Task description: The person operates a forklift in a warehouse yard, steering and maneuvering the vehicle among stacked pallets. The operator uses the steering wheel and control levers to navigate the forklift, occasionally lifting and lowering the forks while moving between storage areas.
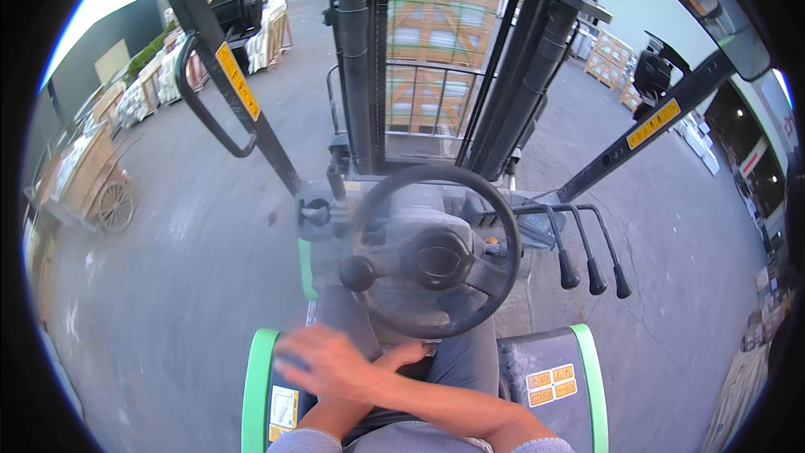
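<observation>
My forearms cross over my lap in a forklift seat. My right hand (323, 361) reaches across to the left, above the left green-edged side panel (262, 369). Motion blurs its fingers; something dark shows by them, too smeared to name. Beneath the right forearm, my left hand (407, 354) points right, low over my lap and below the steering wheel (513, 243). Its fingers look closed against a small dark thing that I cannot make out. Neither hand touches the wheel or its black spinner knob (357, 273).
Three black-knobbed levers (595, 277) stand right of the wheel. Beyond the mast (356, 75), stacked wooden crates (440, 25) block part of the forward view. A wooden cart (84, 184) stands at left, more crates (608, 59) at far right. A mirror (725, 17) hangs upper right.
</observation>
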A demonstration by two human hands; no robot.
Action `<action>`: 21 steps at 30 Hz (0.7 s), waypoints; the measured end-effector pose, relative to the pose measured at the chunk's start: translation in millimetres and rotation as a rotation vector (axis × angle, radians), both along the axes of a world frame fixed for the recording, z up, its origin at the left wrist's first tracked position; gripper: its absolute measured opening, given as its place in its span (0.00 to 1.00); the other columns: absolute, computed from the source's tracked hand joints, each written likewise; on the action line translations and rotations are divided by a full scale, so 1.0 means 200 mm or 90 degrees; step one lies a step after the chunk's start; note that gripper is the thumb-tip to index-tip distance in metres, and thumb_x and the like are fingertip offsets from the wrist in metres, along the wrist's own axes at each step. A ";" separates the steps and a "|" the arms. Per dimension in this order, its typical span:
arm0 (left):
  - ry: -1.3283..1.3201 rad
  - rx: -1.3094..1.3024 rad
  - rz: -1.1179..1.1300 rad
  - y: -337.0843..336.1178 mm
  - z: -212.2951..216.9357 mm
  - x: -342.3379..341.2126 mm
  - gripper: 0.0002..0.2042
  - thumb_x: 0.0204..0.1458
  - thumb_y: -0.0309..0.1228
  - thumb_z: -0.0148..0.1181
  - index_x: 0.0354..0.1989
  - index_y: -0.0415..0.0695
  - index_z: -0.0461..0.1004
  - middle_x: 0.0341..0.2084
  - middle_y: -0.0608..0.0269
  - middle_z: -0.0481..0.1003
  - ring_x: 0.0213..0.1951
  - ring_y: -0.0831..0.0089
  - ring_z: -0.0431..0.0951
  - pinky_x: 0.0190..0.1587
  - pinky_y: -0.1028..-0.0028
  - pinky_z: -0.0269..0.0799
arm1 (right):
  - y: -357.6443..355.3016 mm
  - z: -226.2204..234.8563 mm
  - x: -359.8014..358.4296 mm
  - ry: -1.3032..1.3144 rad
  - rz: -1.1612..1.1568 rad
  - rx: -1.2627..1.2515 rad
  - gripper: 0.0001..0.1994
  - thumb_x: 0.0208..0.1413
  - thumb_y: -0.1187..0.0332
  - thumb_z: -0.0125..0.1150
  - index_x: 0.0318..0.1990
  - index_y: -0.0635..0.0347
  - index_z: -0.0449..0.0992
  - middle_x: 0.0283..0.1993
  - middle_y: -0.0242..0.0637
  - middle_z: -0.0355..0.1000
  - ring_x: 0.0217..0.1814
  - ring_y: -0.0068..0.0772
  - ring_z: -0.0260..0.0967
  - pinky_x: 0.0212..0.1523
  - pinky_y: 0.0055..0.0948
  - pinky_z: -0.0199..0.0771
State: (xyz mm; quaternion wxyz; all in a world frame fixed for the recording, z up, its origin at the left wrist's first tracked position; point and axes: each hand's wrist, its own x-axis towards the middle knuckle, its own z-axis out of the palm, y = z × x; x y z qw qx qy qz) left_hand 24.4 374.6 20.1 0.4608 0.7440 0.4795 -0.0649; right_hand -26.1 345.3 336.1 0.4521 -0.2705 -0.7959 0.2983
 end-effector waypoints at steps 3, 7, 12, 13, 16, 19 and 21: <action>0.133 0.039 -0.019 -0.01 0.05 0.05 0.19 0.61 0.39 0.52 0.50 0.41 0.83 0.52 0.44 0.80 0.54 0.46 0.81 0.58 0.54 0.74 | -0.08 -0.16 -0.12 -0.233 0.316 -0.292 0.25 0.68 0.48 0.54 0.42 0.64 0.83 0.37 0.56 0.80 0.39 0.61 0.77 0.44 0.50 0.77; 0.169 0.097 -0.136 -0.02 0.13 0.12 0.18 0.62 0.37 0.49 0.49 0.43 0.84 0.53 0.45 0.80 0.55 0.48 0.81 0.57 0.52 0.76 | -0.20 -0.27 -0.10 -0.182 0.567 -0.433 0.38 0.69 0.37 0.43 0.41 0.70 0.83 0.44 0.57 0.81 0.43 0.57 0.78 0.47 0.51 0.76; 0.171 0.122 -0.146 -0.03 0.17 0.25 0.20 0.63 0.39 0.45 0.49 0.45 0.84 0.51 0.47 0.81 0.53 0.46 0.82 0.56 0.50 0.77 | -0.30 -0.04 0.06 0.148 0.633 -0.202 0.26 0.68 0.49 0.55 0.49 0.70 0.81 0.49 0.57 0.80 0.50 0.57 0.78 0.55 0.52 0.75; 0.178 0.136 -0.139 -0.03 0.17 0.28 0.20 0.63 0.39 0.45 0.48 0.44 0.84 0.50 0.47 0.81 0.53 0.46 0.82 0.56 0.50 0.77 | -0.30 0.03 0.08 0.352 0.686 -0.134 0.23 0.69 0.54 0.57 0.52 0.70 0.80 0.51 0.58 0.79 0.51 0.60 0.77 0.56 0.54 0.75; 0.168 0.144 -0.172 -0.01 0.15 0.31 0.20 0.62 0.39 0.46 0.47 0.44 0.84 0.49 0.46 0.82 0.52 0.44 0.82 0.55 0.49 0.77 | -0.26 0.16 0.11 0.314 0.669 -0.166 0.17 0.68 0.60 0.62 0.50 0.69 0.81 0.50 0.58 0.78 0.48 0.60 0.77 0.51 0.55 0.77; 0.164 0.123 -0.163 0.01 0.12 0.32 0.17 0.60 0.36 0.49 0.47 0.43 0.84 0.51 0.45 0.81 0.53 0.45 0.81 0.55 0.49 0.77 | -0.15 0.14 0.26 0.101 0.496 -0.280 0.21 0.66 0.53 0.59 0.47 0.67 0.81 0.43 0.52 0.80 0.47 0.55 0.78 0.50 0.51 0.76; 0.182 0.076 -0.108 0.02 0.10 0.31 0.14 0.58 0.29 0.53 0.47 0.44 0.84 0.54 0.47 0.80 0.57 0.48 0.80 0.57 0.50 0.76 | -0.05 0.12 0.39 0.019 0.243 -0.146 0.20 0.62 0.52 0.60 0.43 0.64 0.81 0.38 0.48 0.80 0.44 0.53 0.78 0.48 0.47 0.76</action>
